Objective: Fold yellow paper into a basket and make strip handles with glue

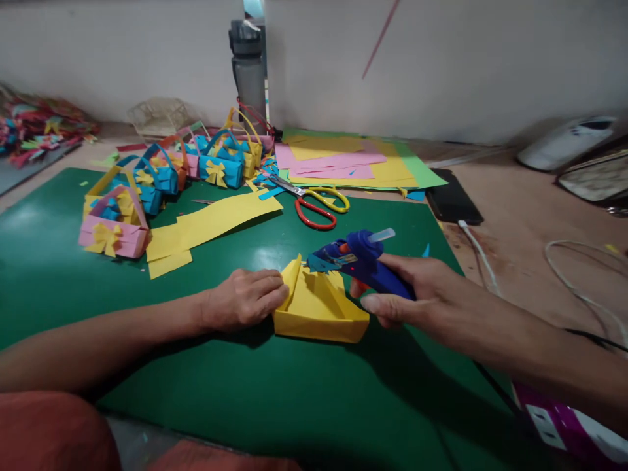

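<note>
A folded yellow paper box (321, 327) rests on the green mat, its far and left flaps standing up. My left hand (252, 297) is closed on the box's left side, fingers pressed against the paper. In my right hand (407, 288) is a blue hot glue gun (366, 258), with a clear glue stick (383, 235) poking out of its back. The gun's nozzle end is over the far left part of the box; whether the tip touches the paper I cannot tell.
Several small paper baskets (115, 229) with bows stand at the left. Beyond the box lie yellow paper strips (220, 222), scissors (314, 203) and coloured sheets (353, 160). A phone (454, 196) with a white cable (478, 255) lies right; a bottle (249, 78) stands behind.
</note>
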The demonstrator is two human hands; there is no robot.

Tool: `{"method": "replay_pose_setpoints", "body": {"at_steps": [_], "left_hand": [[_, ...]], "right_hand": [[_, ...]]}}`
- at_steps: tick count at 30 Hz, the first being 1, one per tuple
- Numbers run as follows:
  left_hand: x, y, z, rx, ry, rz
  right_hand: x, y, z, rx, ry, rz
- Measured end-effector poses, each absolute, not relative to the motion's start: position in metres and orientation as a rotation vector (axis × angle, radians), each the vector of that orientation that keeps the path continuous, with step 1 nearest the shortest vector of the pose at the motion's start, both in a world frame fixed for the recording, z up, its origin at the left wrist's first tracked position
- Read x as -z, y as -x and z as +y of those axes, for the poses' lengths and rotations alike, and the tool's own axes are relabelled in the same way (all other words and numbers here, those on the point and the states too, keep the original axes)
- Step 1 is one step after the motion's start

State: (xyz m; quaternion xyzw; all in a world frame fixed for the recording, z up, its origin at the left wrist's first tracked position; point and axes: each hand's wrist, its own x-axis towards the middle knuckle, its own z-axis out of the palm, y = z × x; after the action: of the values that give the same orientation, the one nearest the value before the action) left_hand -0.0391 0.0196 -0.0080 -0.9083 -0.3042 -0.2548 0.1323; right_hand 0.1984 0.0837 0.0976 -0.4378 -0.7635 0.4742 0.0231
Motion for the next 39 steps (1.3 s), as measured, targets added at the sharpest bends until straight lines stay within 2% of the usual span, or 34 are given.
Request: {"method": "replay_pose_setpoints", "body": {"at_steps": [17,39], "left_hand": [[0.0123,0.0403,0.0200,0.700,2.649,-0.926],[0.0123,0.0408,0.0209,0.663,2.647,-0.930]], "right_hand": [[-0.0887,-0.1942,0.0885,-1.258,1.356,-2.509],[-0.0925,-0.1994,0.0828,-1.342,1.360,-2.536]]}}
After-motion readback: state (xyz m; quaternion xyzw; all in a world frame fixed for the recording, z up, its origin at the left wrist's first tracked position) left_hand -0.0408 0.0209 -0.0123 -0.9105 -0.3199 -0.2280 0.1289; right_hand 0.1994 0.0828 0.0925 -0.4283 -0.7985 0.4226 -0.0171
